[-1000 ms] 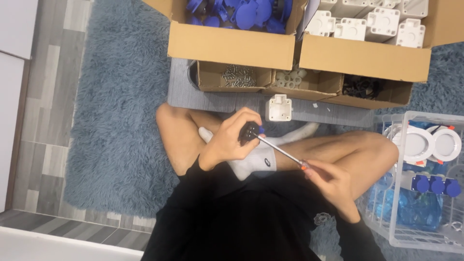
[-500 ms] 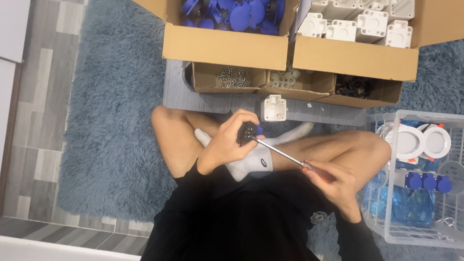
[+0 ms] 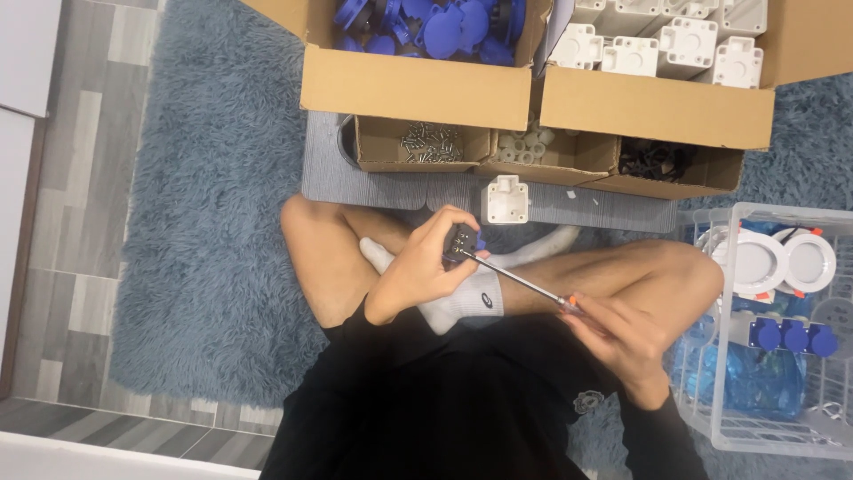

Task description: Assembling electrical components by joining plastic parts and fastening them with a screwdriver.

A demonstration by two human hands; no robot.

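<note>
Gripping a small dark part with a blue piece (image 3: 462, 242), the left hand (image 3: 418, 271) is closed around it above the crossed legs. The right hand (image 3: 617, 333), at 4 o'clock from the left, is closed on the handle of 1 screwdriver (image 3: 520, 280), whose tip meets the part. At 12 o'clock of the part: 1 white socket housing (image 3: 507, 197) on the grey mat (image 3: 355, 182). At 3 o'clock: 1 clear crate (image 3: 835, 427).
</note>
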